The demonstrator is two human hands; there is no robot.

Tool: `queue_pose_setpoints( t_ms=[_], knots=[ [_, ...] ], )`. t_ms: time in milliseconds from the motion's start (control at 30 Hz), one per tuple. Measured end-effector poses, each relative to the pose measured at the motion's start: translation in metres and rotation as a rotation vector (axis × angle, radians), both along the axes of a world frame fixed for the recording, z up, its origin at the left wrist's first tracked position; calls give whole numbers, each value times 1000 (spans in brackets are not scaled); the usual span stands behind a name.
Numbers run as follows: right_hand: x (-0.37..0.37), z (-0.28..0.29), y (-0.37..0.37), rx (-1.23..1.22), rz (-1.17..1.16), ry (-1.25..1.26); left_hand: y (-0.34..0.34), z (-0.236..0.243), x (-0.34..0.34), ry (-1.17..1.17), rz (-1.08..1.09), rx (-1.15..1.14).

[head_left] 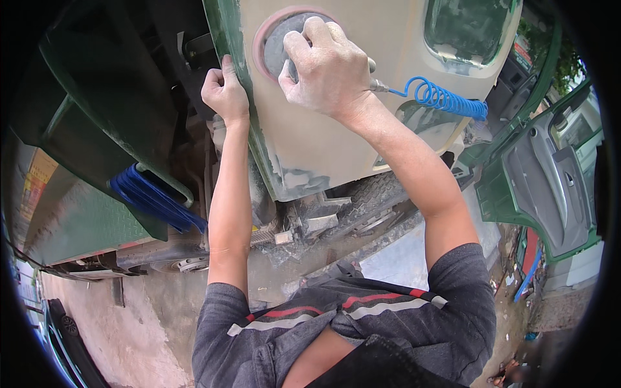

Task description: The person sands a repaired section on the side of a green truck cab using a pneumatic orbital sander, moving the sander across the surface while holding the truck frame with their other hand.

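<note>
My right hand (330, 68), dusty white, presses down on a round air sander (275, 42) with a pink-edged pad. The pad lies flat against a beige filler-coated truck cab panel (381, 32). A coiled blue air hose (443, 98) runs from the sander off to the right. My left hand (225, 90) grips the dark green rear edge of that panel (228, 32), just left of the sander.
A green truck bed (97, 129) with bundled blue hose (152, 197) is at left. An open green cab door (550, 181) stands at right. Below the panel are a tyre and chassis parts (349, 210) over a dusty concrete floor (136, 323).
</note>
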State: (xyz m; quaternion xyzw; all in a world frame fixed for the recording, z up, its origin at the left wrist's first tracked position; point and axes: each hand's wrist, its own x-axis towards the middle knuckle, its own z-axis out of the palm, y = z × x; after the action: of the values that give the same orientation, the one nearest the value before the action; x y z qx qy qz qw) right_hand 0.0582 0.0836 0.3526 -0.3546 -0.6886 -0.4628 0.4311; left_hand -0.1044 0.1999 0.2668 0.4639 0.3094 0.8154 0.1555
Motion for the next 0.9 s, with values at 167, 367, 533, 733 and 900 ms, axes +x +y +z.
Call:
queue_pose_setpoints(
  t_ms=[167,367,533,733,900],
  knots=[
    [-1,-47,-17,-121,-38,50,-3,0,-2,17,2,-23],
    [11,-75,-19,-123,45,14,2,-3,1,28,13,5],
    [0,11,-5,-1,14,114,4,-4,2,26,-16,0],
    [15,95,14,-14,-52,265,0,-5,-23,-26,-9,-12],
    [85,136,5,26,-133,525,0,-1,4,-55,-63,-32]
  ],
)
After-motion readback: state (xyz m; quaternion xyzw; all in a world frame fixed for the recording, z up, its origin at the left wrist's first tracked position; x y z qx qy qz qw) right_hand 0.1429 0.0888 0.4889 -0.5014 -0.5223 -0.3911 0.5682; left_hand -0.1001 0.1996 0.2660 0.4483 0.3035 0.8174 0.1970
